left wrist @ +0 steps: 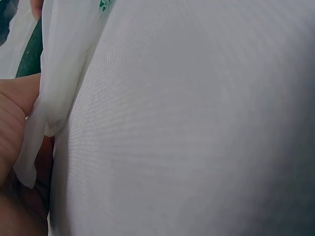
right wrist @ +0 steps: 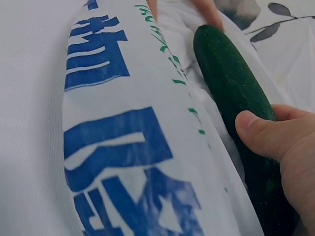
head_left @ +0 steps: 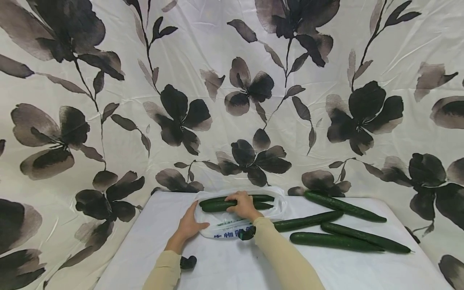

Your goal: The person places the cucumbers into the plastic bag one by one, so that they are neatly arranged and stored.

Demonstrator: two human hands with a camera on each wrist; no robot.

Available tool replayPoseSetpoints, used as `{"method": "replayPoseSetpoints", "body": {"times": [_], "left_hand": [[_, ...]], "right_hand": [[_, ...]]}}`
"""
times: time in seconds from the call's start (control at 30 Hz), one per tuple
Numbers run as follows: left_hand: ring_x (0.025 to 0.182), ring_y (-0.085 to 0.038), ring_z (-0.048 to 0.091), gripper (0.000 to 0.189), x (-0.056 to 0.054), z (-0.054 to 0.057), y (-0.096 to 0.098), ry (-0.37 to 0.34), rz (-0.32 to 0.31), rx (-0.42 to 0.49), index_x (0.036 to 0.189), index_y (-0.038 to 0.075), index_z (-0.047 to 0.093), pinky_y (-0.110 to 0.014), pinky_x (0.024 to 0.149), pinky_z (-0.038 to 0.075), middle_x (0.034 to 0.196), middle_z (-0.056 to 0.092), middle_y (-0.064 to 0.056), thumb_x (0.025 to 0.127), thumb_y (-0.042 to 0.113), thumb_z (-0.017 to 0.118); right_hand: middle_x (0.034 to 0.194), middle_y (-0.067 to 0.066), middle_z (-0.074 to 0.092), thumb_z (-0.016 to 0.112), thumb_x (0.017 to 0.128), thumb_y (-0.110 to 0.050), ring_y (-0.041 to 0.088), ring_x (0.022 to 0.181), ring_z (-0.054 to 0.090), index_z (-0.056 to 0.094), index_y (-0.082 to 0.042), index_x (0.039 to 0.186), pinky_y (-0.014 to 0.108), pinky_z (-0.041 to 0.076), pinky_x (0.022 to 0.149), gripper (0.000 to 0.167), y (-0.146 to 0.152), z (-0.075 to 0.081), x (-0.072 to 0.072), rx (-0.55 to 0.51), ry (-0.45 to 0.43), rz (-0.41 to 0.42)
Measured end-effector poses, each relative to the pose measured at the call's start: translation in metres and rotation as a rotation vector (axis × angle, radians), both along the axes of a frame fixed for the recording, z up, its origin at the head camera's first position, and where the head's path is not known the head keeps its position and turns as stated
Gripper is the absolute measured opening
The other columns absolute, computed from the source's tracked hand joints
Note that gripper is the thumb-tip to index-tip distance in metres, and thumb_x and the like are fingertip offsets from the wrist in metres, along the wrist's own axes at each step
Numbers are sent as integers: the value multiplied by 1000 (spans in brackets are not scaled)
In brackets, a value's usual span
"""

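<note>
A white plastic bag (head_left: 217,229) with blue and green printing lies spread at the back of the table. Two cucumbers are in its opening, side by side: a front cucumber (head_left: 214,207) and one behind it. My right hand (head_left: 243,205) grips the front cucumber from above; in the right wrist view the thumb lies along the dark green cucumber (right wrist: 236,78). At the bag's left end my left hand (head_left: 190,223) holds the plastic edge, thumb toward the front. In the left wrist view a fold of the bag (left wrist: 64,64) passes between thumb and fingers; the fingertips are hidden.
Right of the bag lie several loose cucumbers: one at the back (head_left: 344,206), one pointing toward the bag (head_left: 308,221), and two crossing near the front (head_left: 333,241). White cloth covers the table (head_left: 224,266). A floral curtain (head_left: 217,100) hangs directly behind.
</note>
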State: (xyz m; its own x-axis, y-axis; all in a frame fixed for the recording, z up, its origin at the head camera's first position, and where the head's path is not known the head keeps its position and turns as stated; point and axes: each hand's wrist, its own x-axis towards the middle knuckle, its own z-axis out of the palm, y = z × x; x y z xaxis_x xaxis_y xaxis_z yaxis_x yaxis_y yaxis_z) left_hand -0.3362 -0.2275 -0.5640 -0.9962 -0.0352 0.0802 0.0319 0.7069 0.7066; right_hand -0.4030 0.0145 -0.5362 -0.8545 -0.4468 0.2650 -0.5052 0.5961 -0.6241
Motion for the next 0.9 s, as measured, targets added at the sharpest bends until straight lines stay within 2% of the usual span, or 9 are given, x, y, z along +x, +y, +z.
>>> {"method": "replayPoseSetpoints", "body": {"times": [0.13, 0.37, 0.47, 0.63, 0.9], "left_hand": [[137, -46, 29, 103, 0, 1, -1, 1, 7, 1, 152, 4, 24, -60, 110, 24, 151, 31, -26, 73, 26, 86], [138, -45, 28, 103, -1, 0, -2, -11, 10, -10, 153, 4, 23, -59, 110, 25, 152, 30, -25, 74, 27, 86], [137, -46, 29, 103, -2, -1, -2, 4, 2, -9, 152, 3, 24, -60, 109, 26, 151, 31, -26, 74, 28, 86], [136, -46, 31, 103, -1, -1, -1, 9, 5, -7, 152, 3, 25, -60, 109, 27, 150, 32, -26, 73, 26, 87], [136, -46, 31, 102, -1, -2, 0, 4, 9, -10, 152, 3, 25, -61, 108, 27, 150, 32, -26, 73, 25, 86]], "right_hand": [[111, -1, 65, 81, 80, -25, 26, 110, 51, 75, -22, 110, 48, 34, 88, 31, -4, 2, -1, 19, 13, 2], [101, 0, 62, 81, 80, -23, 24, 95, 51, 75, -19, 111, 49, 38, 87, 32, -12, 11, -1, 34, 40, 34], [105, 1, 64, 81, 80, -23, 26, 101, 52, 75, -20, 111, 50, 38, 87, 31, -14, 8, -2, 66, 53, 27], [118, 1, 63, 77, 84, -27, 28, 116, 48, 73, -25, 113, 48, 35, 89, 30, -13, -3, -5, 114, 22, 21], [121, 2, 59, 75, 86, -31, 29, 119, 46, 71, -26, 116, 48, 36, 90, 31, -10, -11, -8, 130, 32, 28]]}}
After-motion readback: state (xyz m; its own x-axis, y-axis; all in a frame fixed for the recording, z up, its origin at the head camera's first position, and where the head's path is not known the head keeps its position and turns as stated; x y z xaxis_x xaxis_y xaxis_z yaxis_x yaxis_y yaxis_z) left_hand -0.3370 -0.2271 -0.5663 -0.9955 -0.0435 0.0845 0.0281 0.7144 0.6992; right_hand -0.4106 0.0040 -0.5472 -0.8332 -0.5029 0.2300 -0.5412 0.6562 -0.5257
